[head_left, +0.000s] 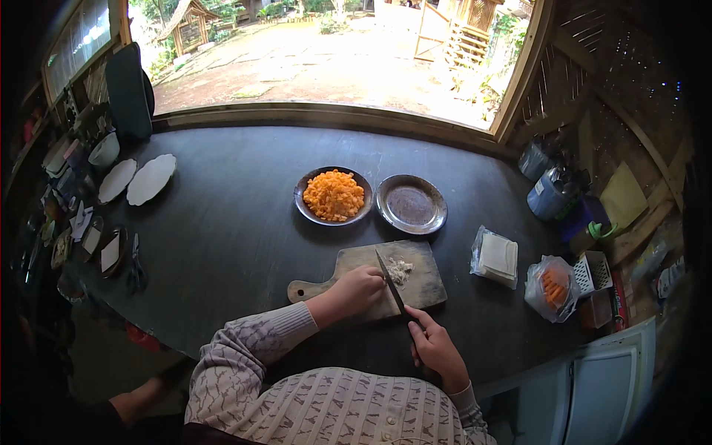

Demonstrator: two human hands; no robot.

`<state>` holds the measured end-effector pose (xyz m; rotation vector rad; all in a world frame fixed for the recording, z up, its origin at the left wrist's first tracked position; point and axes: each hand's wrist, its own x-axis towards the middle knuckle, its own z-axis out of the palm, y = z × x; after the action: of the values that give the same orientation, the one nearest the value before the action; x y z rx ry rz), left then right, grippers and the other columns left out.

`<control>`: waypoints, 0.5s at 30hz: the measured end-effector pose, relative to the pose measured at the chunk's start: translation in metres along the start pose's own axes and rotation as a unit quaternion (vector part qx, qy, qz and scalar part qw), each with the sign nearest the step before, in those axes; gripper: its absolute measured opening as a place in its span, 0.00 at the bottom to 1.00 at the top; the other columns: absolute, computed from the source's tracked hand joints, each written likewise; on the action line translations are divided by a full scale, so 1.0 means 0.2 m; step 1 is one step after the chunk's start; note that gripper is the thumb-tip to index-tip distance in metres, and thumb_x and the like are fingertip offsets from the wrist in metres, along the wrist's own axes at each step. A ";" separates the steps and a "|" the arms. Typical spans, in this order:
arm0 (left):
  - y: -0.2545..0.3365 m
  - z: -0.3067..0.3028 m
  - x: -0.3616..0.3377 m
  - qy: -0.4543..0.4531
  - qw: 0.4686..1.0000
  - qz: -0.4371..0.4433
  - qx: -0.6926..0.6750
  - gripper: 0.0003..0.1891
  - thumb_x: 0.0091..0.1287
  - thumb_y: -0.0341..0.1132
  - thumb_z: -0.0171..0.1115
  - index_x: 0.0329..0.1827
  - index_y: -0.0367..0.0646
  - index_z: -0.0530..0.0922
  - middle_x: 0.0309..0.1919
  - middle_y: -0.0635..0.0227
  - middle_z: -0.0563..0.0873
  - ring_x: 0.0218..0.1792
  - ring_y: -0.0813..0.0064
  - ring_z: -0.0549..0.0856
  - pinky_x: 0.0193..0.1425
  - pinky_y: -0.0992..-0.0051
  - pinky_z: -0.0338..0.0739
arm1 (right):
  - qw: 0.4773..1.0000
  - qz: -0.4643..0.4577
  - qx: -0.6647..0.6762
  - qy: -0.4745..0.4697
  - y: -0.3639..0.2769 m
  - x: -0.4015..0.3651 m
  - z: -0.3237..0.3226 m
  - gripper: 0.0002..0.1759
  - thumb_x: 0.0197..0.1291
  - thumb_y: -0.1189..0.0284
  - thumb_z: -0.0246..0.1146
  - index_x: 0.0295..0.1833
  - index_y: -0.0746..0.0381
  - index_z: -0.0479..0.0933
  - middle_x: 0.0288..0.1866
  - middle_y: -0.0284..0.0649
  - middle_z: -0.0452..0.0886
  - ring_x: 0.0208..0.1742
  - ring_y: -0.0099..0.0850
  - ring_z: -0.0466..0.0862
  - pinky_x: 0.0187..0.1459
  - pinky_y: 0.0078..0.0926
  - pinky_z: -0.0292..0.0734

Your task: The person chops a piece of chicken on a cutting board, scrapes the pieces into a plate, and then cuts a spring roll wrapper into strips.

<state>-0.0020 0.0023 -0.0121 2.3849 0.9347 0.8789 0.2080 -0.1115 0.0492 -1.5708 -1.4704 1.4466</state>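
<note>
A wooden cutting board [319,290] with a holed handle lies in front of me. My right hand [436,345] grips a kitchen knife [391,283] by its dark handle, with the blade slanting over the board. On the board beside the blade, my left hand [360,290] has its fingers curled close to the edge; whatever they hold is hidden under them. Pale chopped pieces [400,271] lie in a small heap to the right of the blade. Behind the board stand a dark plate heaped with diced orange carrots [334,196] and a second dark plate [412,205].
At right lie a pack of white square sheets [496,256], a plastic bag of orange pieces [553,288] and a white basket [592,271]. White plates [152,179] and scissors [136,265] are at left. A window frame [319,113] borders the dark table's far edge.
</note>
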 end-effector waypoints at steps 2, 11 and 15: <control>0.00 0.00 0.00 0.001 1.000 0.000 0.006 0.05 0.59 0.28 0.64 0.35 0.36 0.83 0.41 0.56 0.85 0.44 0.55 0.85 0.51 0.63 0.80 | 1.000 -0.002 0.006 -0.002 -0.01 0.00 0.00 0.21 0.73 0.67 0.52 0.70 0.55 0.70 0.15 0.33 0.74 0.14 0.20 0.73 0.18 0.22 0.70; -0.01 -0.02 0.02 -0.017 1.000 0.011 0.010 0.06 0.57 0.29 0.65 0.35 0.35 0.83 0.42 0.55 0.85 0.44 0.54 0.85 0.51 0.63 0.80 | 0.997 -0.047 -0.054 0.037 0.03 0.13 0.07 0.20 0.72 0.71 0.52 0.67 0.58 0.71 0.16 0.38 0.74 0.14 0.22 0.75 0.19 0.25 0.73; -0.02 0.00 0.00 0.017 1.000 0.015 0.006 0.07 0.58 0.29 0.66 0.36 0.34 0.83 0.42 0.55 0.86 0.44 0.55 0.85 0.51 0.63 0.81 | 0.997 -0.054 -0.037 0.030 0.04 0.17 0.06 0.20 0.72 0.71 0.52 0.67 0.58 0.71 0.16 0.36 0.74 0.14 0.22 0.74 0.19 0.24 0.73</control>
<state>-0.0038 0.0050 -0.0147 2.4073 0.9229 0.9301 0.1930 -0.0855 0.0276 -1.5406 -1.5655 1.2871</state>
